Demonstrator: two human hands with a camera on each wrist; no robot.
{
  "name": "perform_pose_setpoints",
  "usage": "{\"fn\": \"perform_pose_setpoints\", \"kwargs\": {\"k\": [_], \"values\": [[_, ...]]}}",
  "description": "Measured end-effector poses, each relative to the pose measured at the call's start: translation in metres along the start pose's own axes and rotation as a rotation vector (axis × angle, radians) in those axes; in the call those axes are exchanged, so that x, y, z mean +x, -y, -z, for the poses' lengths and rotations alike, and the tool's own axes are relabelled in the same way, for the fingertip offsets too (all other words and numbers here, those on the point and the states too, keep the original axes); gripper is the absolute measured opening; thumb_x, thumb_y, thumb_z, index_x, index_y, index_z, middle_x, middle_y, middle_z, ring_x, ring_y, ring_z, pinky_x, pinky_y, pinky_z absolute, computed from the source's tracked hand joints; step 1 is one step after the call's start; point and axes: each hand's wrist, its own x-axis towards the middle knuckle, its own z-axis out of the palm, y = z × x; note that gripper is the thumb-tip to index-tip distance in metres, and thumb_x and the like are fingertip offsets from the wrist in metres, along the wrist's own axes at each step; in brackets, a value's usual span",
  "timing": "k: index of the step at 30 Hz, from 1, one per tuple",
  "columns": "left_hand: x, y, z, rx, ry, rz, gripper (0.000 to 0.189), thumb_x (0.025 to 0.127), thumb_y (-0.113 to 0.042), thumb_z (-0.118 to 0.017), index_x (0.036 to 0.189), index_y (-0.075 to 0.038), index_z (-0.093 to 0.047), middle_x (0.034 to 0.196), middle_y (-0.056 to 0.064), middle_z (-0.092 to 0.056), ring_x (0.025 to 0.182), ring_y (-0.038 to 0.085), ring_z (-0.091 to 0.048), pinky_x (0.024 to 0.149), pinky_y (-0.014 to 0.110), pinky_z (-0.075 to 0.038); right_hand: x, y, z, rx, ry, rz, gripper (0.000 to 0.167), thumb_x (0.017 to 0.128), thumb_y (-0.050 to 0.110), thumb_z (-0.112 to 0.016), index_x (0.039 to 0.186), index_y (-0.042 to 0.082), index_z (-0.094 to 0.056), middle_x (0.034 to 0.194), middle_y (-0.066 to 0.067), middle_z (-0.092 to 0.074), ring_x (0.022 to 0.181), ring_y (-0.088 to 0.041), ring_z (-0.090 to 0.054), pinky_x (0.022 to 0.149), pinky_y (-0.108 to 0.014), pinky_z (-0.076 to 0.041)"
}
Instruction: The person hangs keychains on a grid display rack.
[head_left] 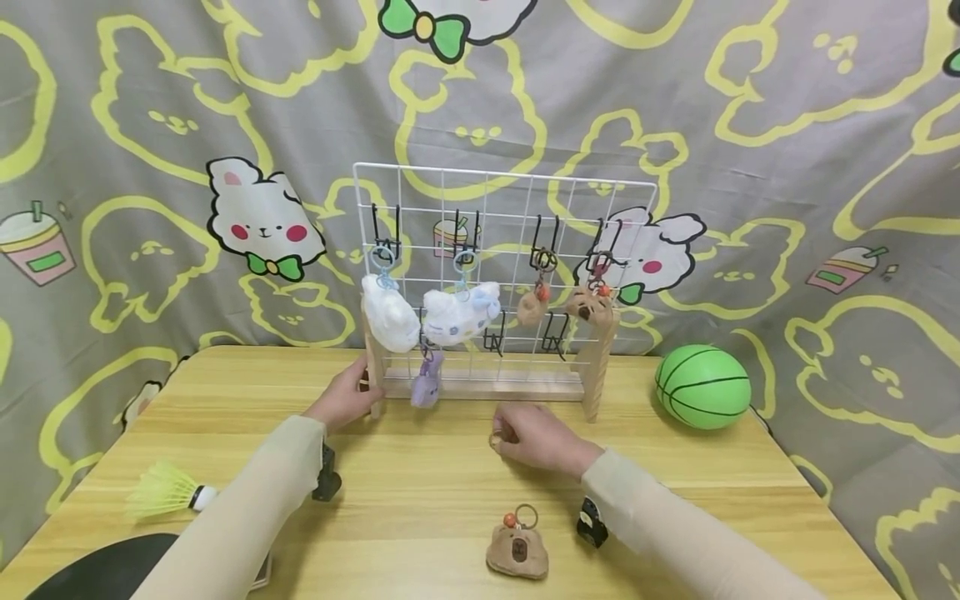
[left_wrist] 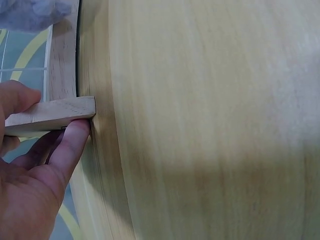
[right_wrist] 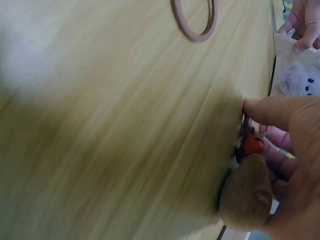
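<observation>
A white wire grid rack (head_left: 480, 388) on a wooden base stands at the back of the table. My left hand (head_left: 345, 398) grips its left wooden upright (left_wrist: 55, 111), thumb on one side and fingers on the other. In front of the rack's base, my right hand (head_left: 542, 437) pinches a brown plush keychain (right_wrist: 246, 195) near its ring; an orange-red bead shows by the fingers, and in the head view the hand hides most of the plush. Another brown plush keychain (head_left: 517, 553) with a ring lies nearer on the table.
On the rack's hooks hang a white plush (head_left: 393, 318), a white-and-blue plush (head_left: 459, 315), a purple plush (head_left: 427, 382) and two brown plushes, one round (head_left: 532, 308). A green ball (head_left: 702, 387) sits right; a yellow shuttlecock (head_left: 165, 492) and dark round object (head_left: 105, 571) are left.
</observation>
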Motion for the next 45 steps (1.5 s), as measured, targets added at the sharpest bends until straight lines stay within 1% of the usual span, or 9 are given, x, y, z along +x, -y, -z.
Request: {"fn": "perform_pose_setpoints", "kwargs": {"k": [6, 10, 12, 17, 21, 24, 27, 35, 45], "values": [[0.002, -0.001, -0.003, -0.014, 0.008, -0.003, 0.073, 0.101, -0.004, -0.055, 0.164, 0.001, -0.02, 0.134, 0.037, -0.053, 0.115, 0.045, -0.063, 0.08, 0.04, -0.06, -0.005, -0.01, 0.006, 0.136, 0.096, 0.031, 0.004, 0.098, 0.012, -0.07, 0.095, 0.012, -0.068, 0.086, 0.005, -0.069, 0.075, -0.001, -0.055, 0.071, -0.022, -0.052], [0.0, -0.004, -0.002, -0.008, 0.008, -0.005, 0.076, 0.1, -0.004, -0.056, 0.165, 0.002, -0.016, 0.134, 0.037, -0.052, 0.113, 0.044, -0.064, 0.079, 0.041, -0.061, -0.007, -0.013, 0.011, 0.211, 0.154, 0.036, 0.012, 0.102, 0.01, -0.064, 0.094, 0.01, -0.073, 0.085, 0.002, -0.073, 0.072, 0.001, -0.056, 0.068, -0.02, -0.051], [-0.002, -0.005, -0.001, -0.003, 0.007, -0.002, 0.078, 0.1, -0.004, -0.056, 0.166, 0.002, -0.014, 0.134, 0.037, -0.052, 0.112, 0.043, -0.063, 0.079, 0.041, -0.061, -0.008, -0.014, 0.013, 0.253, 0.17, 0.039, 0.015, 0.104, 0.011, -0.062, 0.096, 0.009, -0.075, 0.082, -0.001, -0.072, 0.068, -0.001, -0.057, 0.063, -0.02, -0.051], [-0.004, -0.008, 0.0, 0.002, 0.005, 0.001, 0.078, 0.1, -0.004, -0.056, 0.166, 0.002, -0.014, 0.134, 0.037, -0.052, 0.113, 0.044, -0.063, 0.078, 0.041, -0.061, -0.012, -0.02, 0.017, 0.399, 0.164, 0.062, 0.021, 0.107, 0.013, -0.057, 0.1, 0.003, -0.075, 0.082, -0.011, -0.074, 0.066, -0.007, -0.064, 0.064, -0.021, -0.053], [-0.003, -0.008, 0.001, 0.007, 0.002, -0.005, 0.077, 0.1, -0.004, -0.056, 0.165, 0.002, -0.016, 0.134, 0.038, -0.053, 0.115, 0.045, -0.063, 0.077, 0.041, -0.061, -0.014, -0.026, 0.017, 0.547, 0.161, 0.051, 0.025, 0.109, 0.011, -0.052, 0.106, -0.002, -0.072, 0.096, -0.019, -0.077, 0.079, -0.017, -0.073, 0.071, -0.024, -0.059], [-0.003, -0.007, 0.0, 0.004, -0.001, -0.007, 0.077, 0.1, -0.004, -0.056, 0.165, 0.002, -0.016, 0.134, 0.038, -0.053, 0.115, 0.045, -0.063, 0.077, 0.041, -0.061, -0.015, -0.029, 0.014, 0.664, 0.157, 0.029, 0.027, 0.111, 0.012, -0.047, 0.111, -0.004, -0.069, 0.106, -0.022, -0.077, 0.09, -0.017, -0.075, 0.081, -0.027, -0.063], [-0.004, -0.006, 0.0, -0.004, -0.001, -0.013, 0.078, 0.099, -0.003, -0.056, 0.166, 0.002, -0.015, 0.134, 0.038, -0.053, 0.113, 0.045, -0.064, 0.077, 0.041, -0.061, -0.016, -0.03, 0.013, 0.771, 0.135, 0.018, 0.029, 0.112, 0.013, -0.045, 0.114, -0.008, -0.065, 0.11, -0.027, -0.074, 0.092, -0.013, -0.074, 0.087, -0.029, -0.063], [-0.003, -0.005, 0.0, 0.0, -0.008, -0.019, 0.076, 0.099, -0.003, -0.056, 0.165, 0.002, -0.018, 0.133, 0.037, -0.054, 0.114, 0.044, -0.063, 0.078, 0.039, -0.06, -0.013, -0.02, 0.02, 0.965, 0.026, 0.007, 0.034, 0.112, 0.012, -0.044, 0.122, -0.018, -0.057, 0.117, -0.032, -0.072, 0.093, -0.007, -0.074, 0.089, -0.027, -0.062], [-0.005, -0.005, 0.0, 0.028, -0.006, -0.029, 0.075, 0.098, -0.004, -0.056, 0.164, 0.003, -0.019, 0.139, 0.039, -0.053, 0.122, 0.051, -0.061, 0.088, 0.047, -0.061, -0.003, -0.002, 0.028, 0.991, -0.202, -0.012, 0.029, 0.112, 0.012, -0.044, 0.123, -0.014, -0.05, 0.123, -0.041, -0.067, 0.09, -0.007, -0.076, 0.089, -0.029, -0.063]]}}
